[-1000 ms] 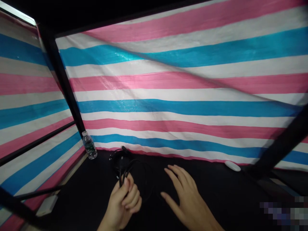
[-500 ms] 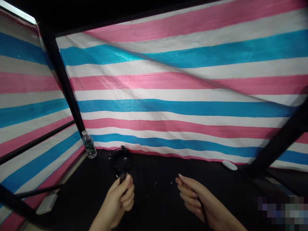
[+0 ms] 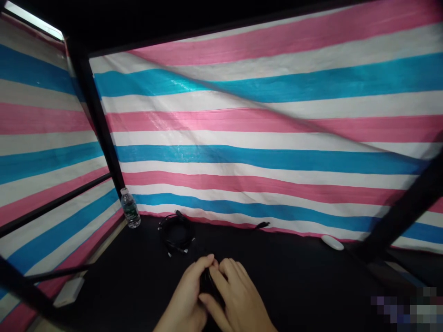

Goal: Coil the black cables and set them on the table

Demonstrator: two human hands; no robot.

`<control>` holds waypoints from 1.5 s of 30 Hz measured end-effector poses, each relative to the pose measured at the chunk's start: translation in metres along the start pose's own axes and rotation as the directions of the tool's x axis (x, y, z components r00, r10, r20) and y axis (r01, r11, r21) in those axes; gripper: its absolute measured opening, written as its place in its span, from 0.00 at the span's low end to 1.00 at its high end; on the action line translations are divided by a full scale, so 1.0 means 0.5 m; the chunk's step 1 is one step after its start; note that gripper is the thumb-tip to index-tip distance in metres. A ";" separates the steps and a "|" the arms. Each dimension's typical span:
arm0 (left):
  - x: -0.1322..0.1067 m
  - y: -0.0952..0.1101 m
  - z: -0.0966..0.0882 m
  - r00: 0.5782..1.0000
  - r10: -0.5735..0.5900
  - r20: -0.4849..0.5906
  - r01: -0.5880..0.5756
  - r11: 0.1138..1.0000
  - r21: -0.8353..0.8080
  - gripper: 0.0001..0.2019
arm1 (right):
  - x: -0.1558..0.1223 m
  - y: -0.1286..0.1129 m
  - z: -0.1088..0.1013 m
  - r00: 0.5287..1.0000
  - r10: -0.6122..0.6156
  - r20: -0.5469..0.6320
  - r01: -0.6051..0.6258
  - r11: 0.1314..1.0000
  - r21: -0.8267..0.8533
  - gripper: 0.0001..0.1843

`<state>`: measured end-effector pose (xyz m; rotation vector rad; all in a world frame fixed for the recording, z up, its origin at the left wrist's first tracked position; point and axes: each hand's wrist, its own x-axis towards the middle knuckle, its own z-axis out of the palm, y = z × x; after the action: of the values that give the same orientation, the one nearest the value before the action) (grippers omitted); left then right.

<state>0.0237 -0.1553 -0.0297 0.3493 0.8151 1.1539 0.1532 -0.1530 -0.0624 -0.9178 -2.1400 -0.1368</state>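
Note:
My two hands meet at the bottom centre, low over the black table. Dark loops of a black cable (image 3: pixel 207 280) show in the gap between them. My left hand (image 3: pixel 188 293) closes round the cable from the left, its thumb on top. My right hand (image 3: pixel 238 293) curls over the same cable from the right, and most of its fingertips are hidden. Beyond my left hand, a coiled bundle of black cables (image 3: pixel 176 233) with light metal plugs lies on the table. A dark cable plug (image 3: pixel 262 225) shows at the back edge; I cannot tell what it connects to.
A clear water bottle (image 3: pixel 130 210) stands at the back left corner. At the back right lies a white computer mouse (image 3: pixel 332 242). A white box-like object (image 3: pixel 69 291) sits at the left. Striped sheeting (image 3: pixel 242 161) and black frame posts (image 3: pixel 98 115) enclose the black table (image 3: pixel 304 281).
My hands were apart, with a stretch of cable in each; they have come together at the centre. A dark plug has appeared at the back edge. The view has shifted slightly.

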 end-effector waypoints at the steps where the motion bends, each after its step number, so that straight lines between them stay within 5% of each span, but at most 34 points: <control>1: -0.003 0.007 0.000 1.000 0.015 -0.012 -0.015 1.000 -0.024 0.15 | -0.010 0.005 0.002 0.999 -0.003 0.036 0.002 0.999 0.032 0.23; 3: -0.006 0.021 -0.002 0.998 0.059 0.007 -0.058 0.996 -0.071 0.17 | -0.036 0.021 0.010 0.996 0.005 0.089 -0.017 0.990 0.137 0.27; 7: -0.008 0.042 -0.026 0.971 0.104 0.214 -0.053 0.971 -0.233 0.20 | -0.088 0.063 0.035 0.990 0.046 0.132 -0.080 0.959 0.271 0.33; 13: -0.021 0.070 -0.086 0.921 0.083 0.380 0.058 0.936 -0.346 0.23 | -0.104 0.117 0.038 0.902 0.041 0.430 -0.158 0.958 0.240 0.11; 19: -0.053 0.111 -0.113 0.959 -0.114 0.261 0.106 0.993 0.045 0.19 | -0.071 0.197 -0.002 0.890 0.101 0.444 -0.075 0.994 -0.078 0.13; 22: -0.056 0.102 -0.104 0.974 -0.141 0.178 0.094 0.963 0.251 0.19 | -0.039 0.205 -0.022 0.832 0.193 0.520 -0.098 0.974 -0.204 0.17; 28: -0.021 0.023 -0.071 0.996 -0.057 0.071 0.016 0.878 0.478 0.24 | -0.007 0.167 -0.046 0.700 0.555 0.450 -0.443 0.831 -0.337 0.09; 31: 0.011 -0.022 -0.054 0.996 0.074 0.040 -0.084 0.895 0.438 0.29 | -0.001 0.131 -0.040 0.729 0.535 0.426 -0.609 0.792 0.047 0.09; 33: 0.029 -0.046 -0.043 0.991 0.134 -0.001 -0.125 0.925 0.359 0.31 | 0.005 0.098 -0.026 0.753 0.517 0.407 -0.651 0.676 0.345 0.12; 36: 0.041 -0.063 -0.024 0.989 0.137 -0.058 -0.125 0.975 0.182 0.31 | 0.009 0.042 0.001 0.738 0.573 0.356 -0.665 0.532 0.523 0.18; 41: 0.021 -0.043 0.002 0.985 0.060 -0.162 -0.070 0.996 -0.053 0.21 | -0.011 -0.002 0.025 0.942 0.320 0.102 -0.336 0.889 0.310 0.18; 45: 0.009 -0.024 0.004 0.993 0.000 -0.118 -0.020 0.986 -0.167 0.14 | -0.045 0.014 0.042 0.978 0.203 0.044 -0.207 0.942 0.264 0.26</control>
<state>0.0339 -0.1558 -0.0379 0.1470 0.8128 1.2523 0.1545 -0.1527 -0.0939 -0.9742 -2.0006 0.2601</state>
